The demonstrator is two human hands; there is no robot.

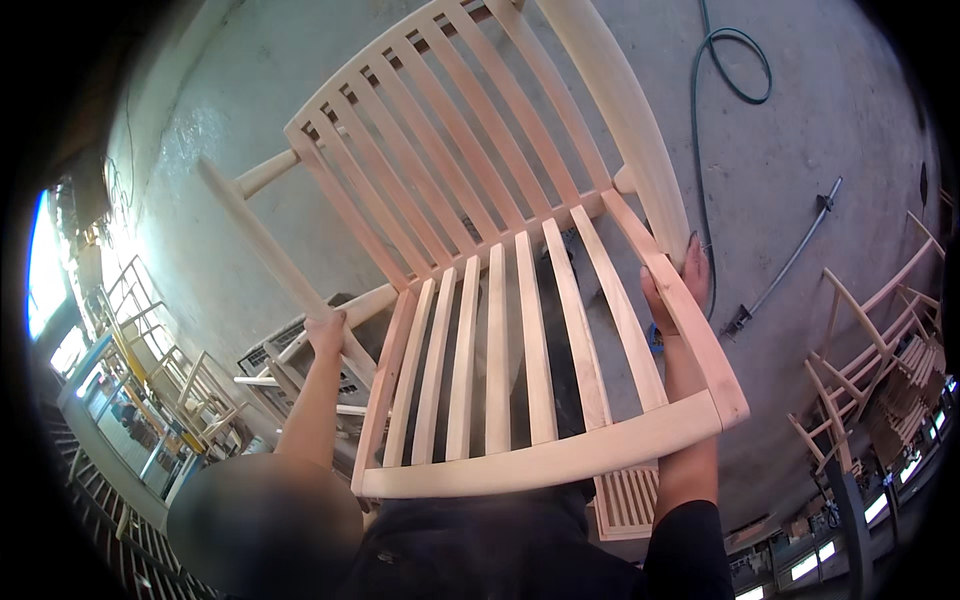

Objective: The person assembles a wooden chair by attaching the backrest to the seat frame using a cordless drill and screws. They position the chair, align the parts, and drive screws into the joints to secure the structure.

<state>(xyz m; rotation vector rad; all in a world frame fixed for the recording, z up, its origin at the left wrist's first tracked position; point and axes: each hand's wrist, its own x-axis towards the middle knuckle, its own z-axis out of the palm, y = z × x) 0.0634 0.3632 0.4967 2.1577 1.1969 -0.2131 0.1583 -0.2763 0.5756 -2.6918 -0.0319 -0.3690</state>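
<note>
A bare, pale wooden chair frame [540,420] with a slatted seat and a slatted back fills the middle of the view, tilted in front of my body. My left hand [325,330] is closed around a long round-edged rail on the chair's left side, where a crosspiece meets it. On the other side my right hand [685,285] grips the chair at the lower end of its thick right rail, beside the seat's side rail. Part of that hand and forearm is hidden behind the seat. The slats look pinkish on the back and lighter on the seat.
A green hose [693,120] loops over the grey concrete floor [800,130]. Right of the chair lies a long metal bar clamp [790,260]. More wooden frames [860,330] stand at the far right, and others [200,390] at the left. A slatted wooden piece [628,505] shows beneath the seat.
</note>
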